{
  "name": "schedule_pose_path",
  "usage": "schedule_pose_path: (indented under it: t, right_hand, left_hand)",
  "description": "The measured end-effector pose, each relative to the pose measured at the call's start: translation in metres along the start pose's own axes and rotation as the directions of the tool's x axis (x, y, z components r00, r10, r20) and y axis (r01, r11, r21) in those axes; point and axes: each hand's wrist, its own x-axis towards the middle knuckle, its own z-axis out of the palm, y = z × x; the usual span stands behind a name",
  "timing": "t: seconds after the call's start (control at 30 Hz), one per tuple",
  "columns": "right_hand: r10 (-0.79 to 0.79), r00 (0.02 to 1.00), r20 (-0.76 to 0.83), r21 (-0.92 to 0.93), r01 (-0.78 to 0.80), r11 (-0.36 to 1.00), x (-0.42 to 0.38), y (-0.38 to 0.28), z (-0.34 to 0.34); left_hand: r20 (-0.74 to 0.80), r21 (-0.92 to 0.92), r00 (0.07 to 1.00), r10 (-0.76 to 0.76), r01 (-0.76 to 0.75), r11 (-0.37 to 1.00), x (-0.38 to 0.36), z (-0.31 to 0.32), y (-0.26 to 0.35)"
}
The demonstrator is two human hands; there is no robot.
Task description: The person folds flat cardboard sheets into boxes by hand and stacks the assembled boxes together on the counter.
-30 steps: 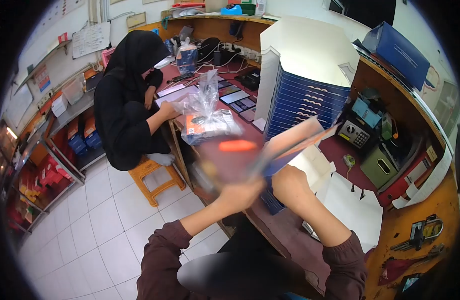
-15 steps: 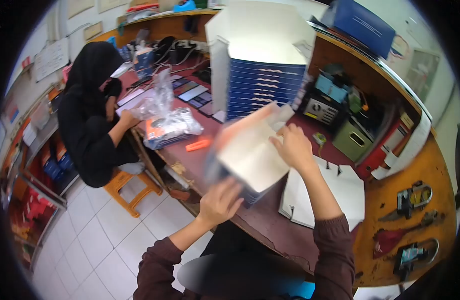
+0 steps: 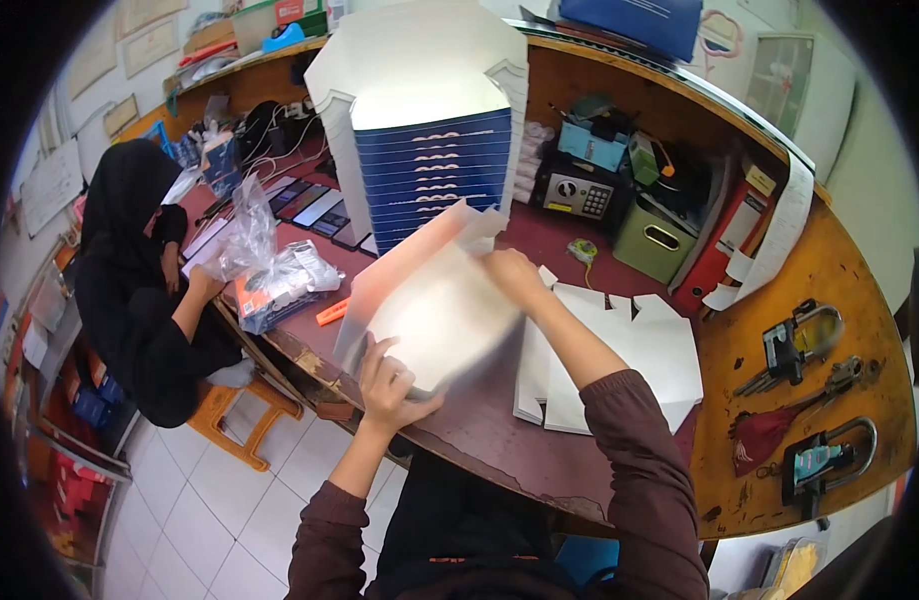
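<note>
Over the near part of the desk, I hold a thin cardboard box (image 3: 449, 320), partly folded and tilted. Its white inside faces me, and an orange-tinted side wall stands up along its left. My left hand (image 3: 387, 388) grips its near left edge, fingers curled over the rim and thumb along the bottom. At the far right corner, my right hand (image 3: 514, 280) holds a flap; its fingertips are partly hidden behind the card. To the right lies a stack of flat white cardboard sheets (image 3: 619, 370). Behind, stacked blue boxes (image 3: 434, 185) stand in an open white carton (image 3: 329, 110).
A co-worker (image 3: 129, 270) sits at the left on an orange stool (image 3: 244, 425). A plastic-wrapped pack (image 3: 279, 285), an orange marker (image 3: 332, 312) and several phones (image 3: 324, 212) lie between us. Rightward are a safe (image 3: 577, 195), a green box (image 3: 654, 240) and padlocks (image 3: 824, 460).
The view has swung right, so the scene sits further left. The box has turned and tilted in my hands, showing more of its inside. My left fingers now curl over its near edge.
</note>
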Motion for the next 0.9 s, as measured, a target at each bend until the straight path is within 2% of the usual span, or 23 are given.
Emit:
schedule_pose_path:
  t: [0.07,0.1,0.13,0.17,0.2,0.23,0.27,0.3,0.37,0.4,0.43,0.47,0.53,0.57,0.63,0.67,0.7,0.73,0.77,0.8,0.83,0.87,0.9]
  right_hand:
    - [0.065,0.991,-0.118,0.155,-0.046,0.987,0.001,0.003,0.001]
    - [0.070,0.989,-0.127,0.156,-0.050,0.986,-0.004,0.003,-0.005]
    - [0.131,0.974,-0.185,0.333,-0.063,0.941,-0.009,0.004,-0.009]
    - [0.198,0.953,-0.231,0.498,-0.059,0.865,-0.015,0.006,-0.013]
    - [0.204,0.950,-0.235,0.501,-0.062,0.863,-0.025,0.004,-0.022]
    - [0.276,0.937,-0.214,0.679,-0.060,0.731,-0.040,0.002,-0.034]
    - [0.341,0.923,-0.175,0.824,-0.052,0.564,-0.054,0.001,-0.045]
    - [0.330,0.921,-0.205,0.857,0.006,0.516,-0.067,0.007,-0.052]
    - [0.320,0.917,-0.237,0.903,0.086,0.422,-0.095,0.014,-0.071]
    - [0.326,0.915,-0.237,0.899,0.079,0.431,-0.109,0.015,-0.080]
    - [0.315,0.920,-0.232,0.924,0.106,0.368,-0.123,0.015,-0.087]
    - [0.302,0.925,-0.229,0.943,0.134,0.303,-0.136,0.015,-0.094]
    - [0.278,0.932,-0.232,0.933,0.133,0.333,-0.167,0.010,-0.104]
    - [0.248,0.941,-0.231,0.926,0.135,0.352,-0.182,0.009,-0.106]
    - [0.111,0.971,-0.210,0.860,0.129,0.494,-0.215,0.015,-0.109]
    - [0.034,0.986,-0.161,0.804,0.111,0.584,-0.230,0.021,-0.111]
    - [-0.022,0.995,-0.095,0.789,0.089,0.607,-0.244,0.027,-0.110]
    - [-0.017,0.995,-0.097,0.792,0.088,0.604,-0.255,0.032,-0.107]
    - [-0.020,0.992,0.121,0.789,-0.084,0.608,-0.265,0.037,-0.103]
    - [-0.025,0.943,0.333,0.749,-0.248,0.614,-0.273,0.040,-0.098]
    - [-0.022,0.944,0.329,0.751,-0.247,0.612,-0.278,0.038,-0.089]
    - [0.043,0.929,0.368,0.718,-0.313,0.621,-0.279,0.034,-0.077]
    - [0.109,0.908,0.404,0.685,-0.379,0.622,-0.278,0.029,-0.064]
  left_hand:
    - [0.054,0.048,0.999,-0.006,0.003,0.999,0.004,-0.005,-0.003]
    - [0.120,0.040,0.993,-0.024,0.019,0.999,0.008,-0.011,-0.005]
    - [0.120,0.036,0.993,-0.014,0.010,0.999,0.010,-0.013,-0.001]
    - [0.111,0.132,0.991,-0.077,0.062,0.989,0.011,-0.017,0.005]
    - [0.100,0.225,0.985,-0.140,0.115,0.968,0.014,-0.022,0.013]
    - [0.058,0.309,0.994,-0.088,0.066,0.949,0.013,-0.023,0.025]
    - [-0.031,0.290,0.999,0.017,-0.007,0.957,0.014,-0.018,0.039]
    - [-0.123,0.276,0.986,0.113,-0.075,0.958,0.017,-0.009,0.057]
    - [0.101,-0.157,0.985,0.142,-0.125,0.980,0.022,0.025,0.090]
    - [0.314,-0.303,0.938,0.146,-0.046,0.952,0.037,0.045,0.111]
    - [0.507,-0.358,0.843,0.180,0.016,0.934,0.044,0.068,0.126]
    - [0.501,-0.370,0.845,0.185,0.016,0.929,0.035,0.095,0.132]
    - [0.644,-0.251,0.722,0.252,-0.111,0.962,0.013,0.148,0.131]
    - [0.637,-0.258,0.727,0.258,-0.115,0.959,0.018,0.150,0.133]
    - [0.855,-0.333,0.448,0.263,0.086,0.939,0.034,0.148,0.131]
    - [0.852,-0.340,0.448,0.270,0.081,0.937,0.043,0.147,0.129]
    - [0.916,-0.303,0.341,0.210,0.247,0.921,0.058,0.141,0.126]
    - [0.963,-0.237,0.217,0.160,0.403,0.884,0.068,0.139,0.122]
    - [0.947,-0.283,0.283,0.151,0.516,0.808,0.065,0.146,0.112]
    - [0.948,-0.282,0.280,0.152,0.515,0.810,0.069,0.145,0.108]
    - [0.874,-0.364,0.477,0.091,0.519,0.774,0.075,0.144,0.107]
    - [0.759,-0.449,0.651,0.020,0.501,0.740,0.080,0.143,0.108]
    - [0.760,-0.452,0.650,0.029,0.496,0.741,0.085,0.138,0.110]
